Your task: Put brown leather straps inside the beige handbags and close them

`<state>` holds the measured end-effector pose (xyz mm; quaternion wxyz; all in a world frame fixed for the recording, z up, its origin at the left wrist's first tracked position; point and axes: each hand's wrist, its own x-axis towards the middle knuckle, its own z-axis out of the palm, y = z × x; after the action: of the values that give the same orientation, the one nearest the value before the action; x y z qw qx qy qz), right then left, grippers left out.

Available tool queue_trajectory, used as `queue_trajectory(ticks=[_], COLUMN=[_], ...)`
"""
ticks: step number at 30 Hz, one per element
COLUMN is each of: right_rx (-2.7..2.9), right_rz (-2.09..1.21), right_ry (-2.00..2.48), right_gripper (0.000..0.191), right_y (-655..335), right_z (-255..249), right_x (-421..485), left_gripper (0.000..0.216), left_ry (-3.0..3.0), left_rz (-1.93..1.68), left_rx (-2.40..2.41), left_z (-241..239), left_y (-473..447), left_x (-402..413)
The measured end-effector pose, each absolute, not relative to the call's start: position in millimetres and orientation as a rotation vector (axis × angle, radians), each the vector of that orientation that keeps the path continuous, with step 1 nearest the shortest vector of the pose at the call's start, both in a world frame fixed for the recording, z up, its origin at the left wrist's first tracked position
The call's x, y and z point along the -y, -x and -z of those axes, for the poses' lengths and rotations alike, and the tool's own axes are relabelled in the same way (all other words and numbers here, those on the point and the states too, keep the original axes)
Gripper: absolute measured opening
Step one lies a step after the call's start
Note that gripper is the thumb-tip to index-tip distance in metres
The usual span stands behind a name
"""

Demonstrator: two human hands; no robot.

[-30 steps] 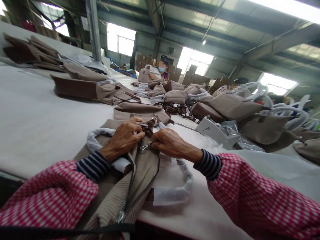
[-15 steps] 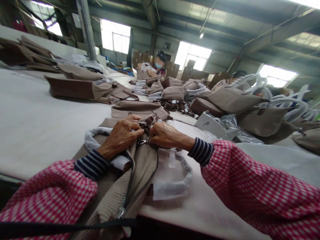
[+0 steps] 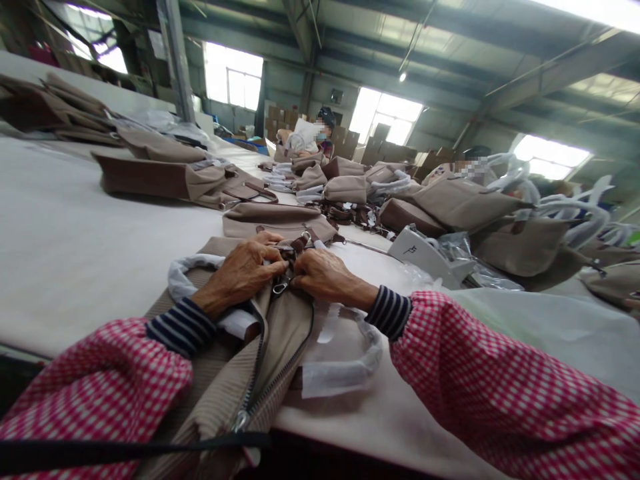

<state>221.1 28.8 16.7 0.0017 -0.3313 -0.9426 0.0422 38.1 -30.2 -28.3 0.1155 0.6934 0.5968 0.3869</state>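
White worktable [image 3: 75,247], bags [image 3: 450,207] piled behind. L hand [image 3: 240,273] clenched on beige bag [image 3: 285,333] top, R hand [image 3: 323,277] pinching metal clasp [image 3: 280,288]; handle [image 3: 367,350] wrapped, zip [image 3: 255,393] open, clasp looks unhooked.

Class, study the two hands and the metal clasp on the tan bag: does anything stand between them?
Nothing visible does. The left hand and right hand both grip the bag at its end, and the clasp hangs bare between their fingertips.
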Motion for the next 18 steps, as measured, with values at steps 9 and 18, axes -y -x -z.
queue_trajectory(ticks=[9,18], right_rx=[2.932,2.921], right_rz=[-0.247,-0.207], right_ry=[1.006,0.98], right_gripper=[0.012,0.016], right_y=[-222,-215], right_z=[-26,-25], right_x=[-30,-31], left_gripper=[0.037,0.037], left_ry=[-1.997,-1.989], left_rz=[-1.167,-1.165], left_rx=[-1.717,-1.671], left_z=[29,28], left_y=[-36,-35], left_x=[28,29])
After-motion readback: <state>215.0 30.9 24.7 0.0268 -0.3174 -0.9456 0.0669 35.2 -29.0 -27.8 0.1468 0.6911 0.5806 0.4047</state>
